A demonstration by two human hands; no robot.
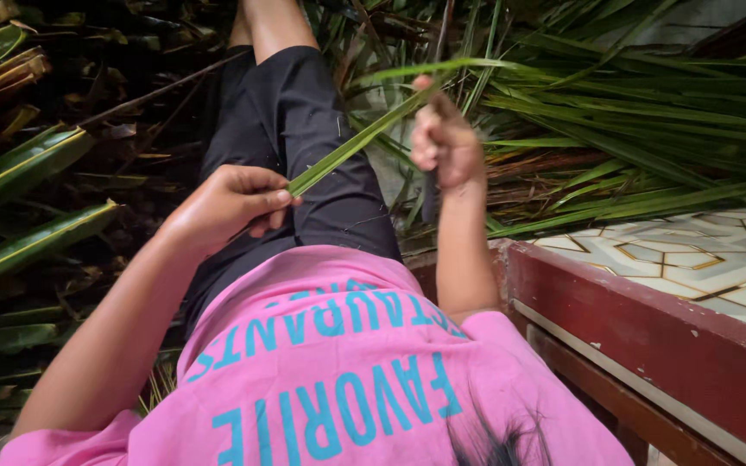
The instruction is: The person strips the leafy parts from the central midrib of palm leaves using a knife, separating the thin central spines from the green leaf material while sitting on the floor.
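A palm leaflet (351, 145) is held taut between the hands. Its base is pinched by the left hand (228, 200), while the right hand (445, 142), fisted around a knife (429, 197), grips farther along, keeping the strip straight above the lap.

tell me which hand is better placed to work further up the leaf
Probably the right hand: it grips the leaf farther out, nearer the tip, while the left hand only pinches the near end over the lap.

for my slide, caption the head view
Left hand and right hand hold a green leaf strip taut above piled palm leaves.
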